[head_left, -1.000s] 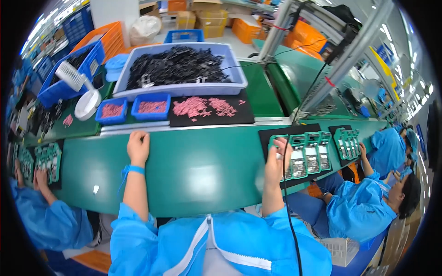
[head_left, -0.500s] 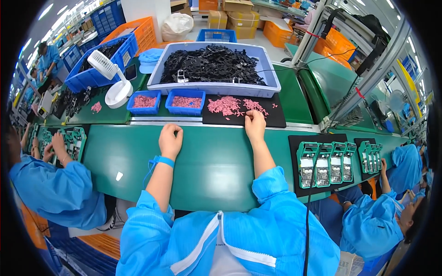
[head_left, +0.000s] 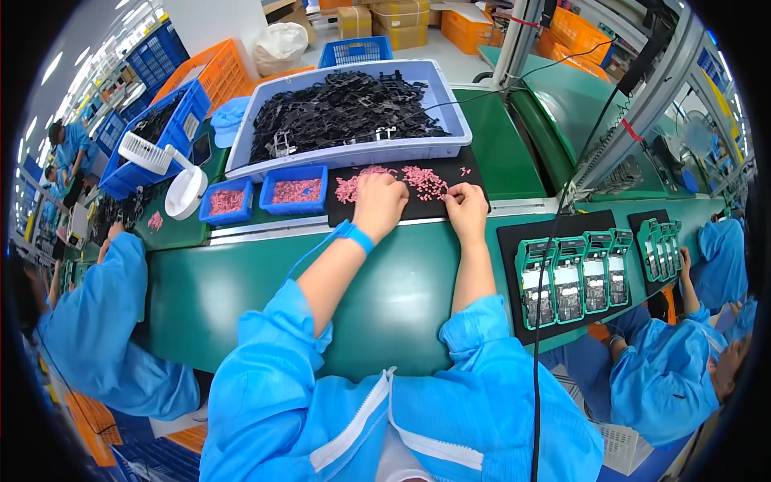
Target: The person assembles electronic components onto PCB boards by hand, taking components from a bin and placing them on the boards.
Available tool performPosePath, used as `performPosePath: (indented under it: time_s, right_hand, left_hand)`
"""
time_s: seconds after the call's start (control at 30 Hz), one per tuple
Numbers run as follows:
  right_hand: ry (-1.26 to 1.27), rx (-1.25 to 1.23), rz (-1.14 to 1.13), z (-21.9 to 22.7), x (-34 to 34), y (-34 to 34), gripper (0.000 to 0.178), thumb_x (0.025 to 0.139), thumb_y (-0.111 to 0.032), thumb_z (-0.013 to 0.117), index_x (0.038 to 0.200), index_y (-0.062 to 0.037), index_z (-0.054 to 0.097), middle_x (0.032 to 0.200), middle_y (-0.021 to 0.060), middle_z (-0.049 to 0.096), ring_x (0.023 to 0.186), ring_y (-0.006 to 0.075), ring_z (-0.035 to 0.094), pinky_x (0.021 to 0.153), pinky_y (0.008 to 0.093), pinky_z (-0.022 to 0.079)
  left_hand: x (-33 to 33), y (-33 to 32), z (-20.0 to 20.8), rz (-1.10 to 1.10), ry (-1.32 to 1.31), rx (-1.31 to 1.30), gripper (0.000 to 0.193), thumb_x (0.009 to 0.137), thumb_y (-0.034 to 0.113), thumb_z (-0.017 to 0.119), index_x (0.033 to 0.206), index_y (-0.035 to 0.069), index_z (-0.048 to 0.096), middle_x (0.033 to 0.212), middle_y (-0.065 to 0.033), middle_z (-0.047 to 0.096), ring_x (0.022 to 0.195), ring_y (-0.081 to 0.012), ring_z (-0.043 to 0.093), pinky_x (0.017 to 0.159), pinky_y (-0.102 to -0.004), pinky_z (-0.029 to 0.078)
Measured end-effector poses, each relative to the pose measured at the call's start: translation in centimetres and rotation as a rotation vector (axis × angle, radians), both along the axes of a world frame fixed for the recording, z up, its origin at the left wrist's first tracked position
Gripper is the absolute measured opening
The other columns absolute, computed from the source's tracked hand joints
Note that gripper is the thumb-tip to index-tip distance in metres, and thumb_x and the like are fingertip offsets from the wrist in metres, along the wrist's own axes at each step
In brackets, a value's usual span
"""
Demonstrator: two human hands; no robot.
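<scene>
Small pink pieces (head_left: pixel 424 181) lie in loose piles on a black mat (head_left: pixel 426 210). My left hand (head_left: pixel 381 201), with a blue wrist strap (head_left: pixel 353 234), reaches over the left pile and covers part of it. Its fingers are bent together; whatever they grip is hidden. At the right edge of the pieces, my right hand (head_left: pixel 467 209) has thumb and forefinger pinched together, low over the mat. Anything between those fingertips is too small to make out. Left of the mat stand two blue bins, a nearer one (head_left: pixel 294 207) and a farther one (head_left: pixel 226 217), both holding pink pieces.
Behind the mat stands a large pale tub (head_left: pixel 458 145) of black plastic parts. A white fan (head_left: pixel 186 193) is at left. Green-framed circuit-board units (head_left: pixel 569 281) rest on another mat at right, with a black cable (head_left: pixel 538 361) hanging before them. Co-workers sit on both sides.
My left hand has moved from the green table up and right onto the pink pieces. My right hand has shifted slightly right along the mat. The whole view has tilted.
</scene>
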State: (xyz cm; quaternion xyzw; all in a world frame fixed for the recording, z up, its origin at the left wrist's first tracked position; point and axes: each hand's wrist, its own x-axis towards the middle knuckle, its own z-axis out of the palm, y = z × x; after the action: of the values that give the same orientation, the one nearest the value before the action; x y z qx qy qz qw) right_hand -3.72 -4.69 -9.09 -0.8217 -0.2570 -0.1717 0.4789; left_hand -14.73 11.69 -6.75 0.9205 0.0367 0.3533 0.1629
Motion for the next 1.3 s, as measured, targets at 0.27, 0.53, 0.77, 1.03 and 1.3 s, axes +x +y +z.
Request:
performPosePath:
  time_s: [0.27, 0.53, 0.77, 1.03, 1.3]
  right_hand:
    - [0.065, -0.047, 0.050, 0.0, 1.7, -1.3, 0.006, 0.071, -0.008, 0.069, 0.075, -0.0067, 0.065, 0.076, 0.0099, 0.058, 0.065, 0.0224, 0.060, 0.062, 0.0348, 0.049]
    - [0.015, -0.287, 0.062, 1.3, 0.2, 0.3, 0.011, 0.070, -0.019, 0.072, 0.072, -0.0097, 0.066, 0.080, 0.0083, 0.062, 0.078, 0.0280, 0.062, 0.067, 0.0400, 0.049]
    - [-0.078, -0.369, 0.035, 0.5, -0.4, 0.9, 0.010, 0.070, -0.019, 0.072, 0.069, -0.0108, 0.068, 0.083, 0.0090, 0.063, 0.081, 0.0284, 0.061, 0.073, 0.0404, 0.049]
    - [-0.138, -0.512, -0.067, 0.3, -0.6, 1.8, 0.015, 0.074, -0.014, 0.058, 0.067, -0.0024, 0.065, 0.076, 0.0194, 0.063, 0.073, 0.0358, 0.063, 0.066, 0.0479, 0.052]
    - [-0.161, -0.272, -0.034, 0.0, -3.0, 1.8, 0.006, 0.078, -0.007, 0.055, 0.077, -0.0017, 0.058, 0.079, 0.0186, 0.061, 0.079, 0.0352, 0.060, 0.072, 0.0457, 0.049]
  left_hand:
    - [5.8, -1.8, -0.4, 0.086, 0.416, 0.054, 0.008, 0.074, 0.017, 0.064, 0.074, 0.012, 0.071, 0.083, -0.0116, 0.067, 0.089, -0.0287, 0.060, 0.087, -0.0462, 0.035]
    - [6.9, -1.7, -0.8, 0.114, 0.364, 0.200, 0.012, 0.075, 0.016, 0.060, 0.070, 0.010, 0.069, 0.078, -0.0104, 0.066, 0.085, -0.0281, 0.060, 0.083, -0.0458, 0.035]
    - [-3.3, -4.7, 0.7, 0.032, 0.377, 0.446, 0.005, 0.070, 0.011, 0.060, 0.072, 0.008, 0.064, 0.076, -0.0094, 0.061, 0.085, -0.0247, 0.058, 0.086, -0.0463, 0.036]
    - [-11.4, -8.2, -1.4, 0.034, 0.394, 0.392, 0.007, 0.073, 0.009, 0.054, 0.071, 0.008, 0.061, 0.076, -0.0086, 0.057, 0.085, -0.0246, 0.056, 0.092, -0.0477, 0.036]
    - [-11.8, -7.8, -3.8, 0.030, 0.145, -0.009, 0.007, 0.075, 0.008, 0.067, 0.076, 0.010, 0.060, 0.079, -0.0066, 0.059, 0.085, -0.0252, 0.054, 0.091, -0.0434, 0.033]
